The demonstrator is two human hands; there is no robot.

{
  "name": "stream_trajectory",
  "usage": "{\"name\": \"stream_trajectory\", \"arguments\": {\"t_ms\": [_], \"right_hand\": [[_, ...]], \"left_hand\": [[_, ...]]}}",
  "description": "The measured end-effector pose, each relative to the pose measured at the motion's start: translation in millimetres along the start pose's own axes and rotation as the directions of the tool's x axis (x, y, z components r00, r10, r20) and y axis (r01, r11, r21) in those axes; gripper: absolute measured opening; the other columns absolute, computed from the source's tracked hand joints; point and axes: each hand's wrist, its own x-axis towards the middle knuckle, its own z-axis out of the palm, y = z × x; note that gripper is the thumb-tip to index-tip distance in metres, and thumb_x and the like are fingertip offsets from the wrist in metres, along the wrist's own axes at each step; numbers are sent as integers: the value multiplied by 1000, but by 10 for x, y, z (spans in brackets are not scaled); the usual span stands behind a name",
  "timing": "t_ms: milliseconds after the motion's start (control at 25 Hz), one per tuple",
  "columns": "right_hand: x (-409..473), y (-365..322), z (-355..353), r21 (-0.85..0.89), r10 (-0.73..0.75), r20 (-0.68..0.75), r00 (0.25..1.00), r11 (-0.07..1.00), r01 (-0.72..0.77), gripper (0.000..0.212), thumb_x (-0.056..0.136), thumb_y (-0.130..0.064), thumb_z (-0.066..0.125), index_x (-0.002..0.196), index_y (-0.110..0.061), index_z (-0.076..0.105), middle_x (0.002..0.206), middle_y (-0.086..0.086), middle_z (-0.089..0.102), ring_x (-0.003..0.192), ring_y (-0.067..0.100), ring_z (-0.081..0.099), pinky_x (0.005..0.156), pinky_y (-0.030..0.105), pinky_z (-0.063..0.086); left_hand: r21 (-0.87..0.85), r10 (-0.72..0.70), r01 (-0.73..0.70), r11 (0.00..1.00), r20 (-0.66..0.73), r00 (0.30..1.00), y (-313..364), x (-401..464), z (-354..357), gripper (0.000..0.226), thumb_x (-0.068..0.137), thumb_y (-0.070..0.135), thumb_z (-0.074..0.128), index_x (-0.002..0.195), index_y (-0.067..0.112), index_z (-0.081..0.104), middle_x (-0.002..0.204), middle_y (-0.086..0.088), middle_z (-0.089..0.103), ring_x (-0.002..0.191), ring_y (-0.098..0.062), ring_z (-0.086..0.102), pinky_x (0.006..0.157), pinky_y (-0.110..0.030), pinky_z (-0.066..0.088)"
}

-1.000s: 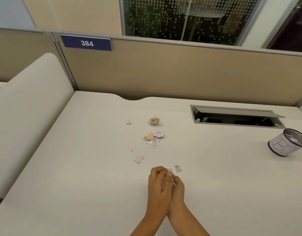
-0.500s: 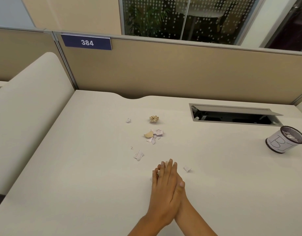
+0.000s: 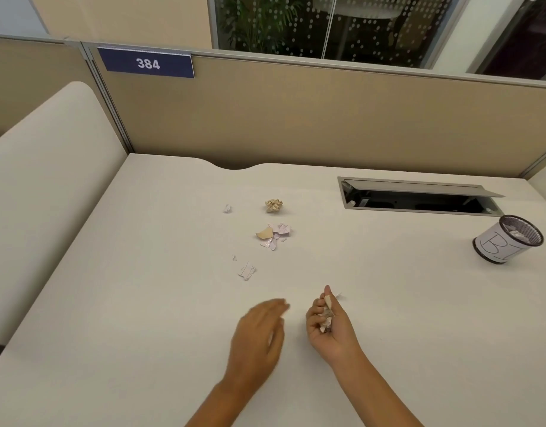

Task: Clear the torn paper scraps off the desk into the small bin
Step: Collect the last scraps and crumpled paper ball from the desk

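My right hand point(image 3: 330, 326) is turned palm up over the white desk point(image 3: 142, 303) and curls round a bunch of torn paper scraps point(image 3: 326, 315). To its left my left hand point(image 3: 259, 331) hovers with fingers relaxed and holds nothing. One small scrap point(image 3: 339, 296) lies just past my right fingertips. More scraps lie further back: a white piece point(image 3: 246, 270), a pink and tan pile point(image 3: 273, 235), a crumpled tan ball point(image 3: 274, 205) and a tiny white bit point(image 3: 227, 208). The small mesh bin point(image 3: 506, 240), wrapped in white paper, stands at the far right with scraps inside.
An open cable tray point(image 3: 416, 197) is set into the desk behind the bin. A beige partition point(image 3: 296, 118) with a blue 384 sign point(image 3: 147, 63) closes off the back. A cream divider point(image 3: 49, 186) runs along the left side.
My hands were pressed together over the scraps; now they have parted. The left hand has drawn away to the left, and the right hand has turned palm up with the scraps in it.
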Motion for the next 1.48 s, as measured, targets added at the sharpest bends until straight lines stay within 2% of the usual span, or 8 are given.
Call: {"name": "stream_trajectory", "arguments": {"t_ms": [160,400,480,600,680,840,1120,1480], "right_hand": [[-168,-364,-750,-60,6,-152,988,998,-15,13,73,-23,67,82,-15,62,59,-2,61,43,6,54,34,14,43],[-152,-605,-813,-291,-203,-174,964,946,147,10,88,-16,59,96,-12,65,61,-4,57,42,3,47,37,13,40],[-97,-726,-776,-623,-439,-209,874,748,227,15,93,-25,58,89,-12,65,55,-4,48,40,5,39,36,16,31],[-27,-848,-715,-962,-688,-1,726,199,187,24,87,-36,64,87,-12,63,64,-2,54,59,14,47,54,23,36],[19,-850,-714,-992,-653,119,748,-110,62,30,84,-40,66,99,-15,59,81,0,59,78,18,55,66,26,39],[122,-776,-857,-889,-592,211,778,-446,-99,28,91,-38,56,107,-15,51,91,0,61,85,21,60,65,27,41],[119,-760,-939,-819,-580,313,752,-566,-96,21,96,-32,48,90,-13,55,81,-3,62,75,16,57,59,27,42],[167,-755,-887,-821,-558,258,789,-558,-126,9,97,-19,40,95,-11,43,89,-5,56,74,17,52,65,26,39]], "left_hand": [[209,-336,297,932,184,924,-363,221,-74,42,95,36,47,133,19,47,129,3,47,115,-17,44,88,-24,44],[295,-353,270,916,280,893,-302,397,147,18,94,27,51,104,14,58,109,0,51,94,-18,48,75,-30,48],[245,-326,262,933,275,904,-297,367,194,11,94,20,50,95,13,57,102,0,53,88,-17,50,72,-31,48],[59,-359,355,933,207,910,-371,369,106,7,90,12,52,84,15,54,90,2,55,77,-16,51,67,-26,41],[-10,-428,431,902,98,898,-525,472,-26,8,88,7,54,86,14,56,85,3,56,72,-16,51,66,-26,37],[4,-552,552,834,-11,834,-894,795,-306,24,87,8,59,110,13,56,77,-2,60,71,-20,53,65,-28,36],[152,-686,669,727,158,710,-1081,1217,-330,47,78,22,73,117,10,51,96,-12,65,90,-28,57,74,-30,41],[266,-622,585,766,78,779,-955,1149,-230,12,85,10,57,76,3,62,82,-8,65,76,-25,55,60,-28,35]]}}
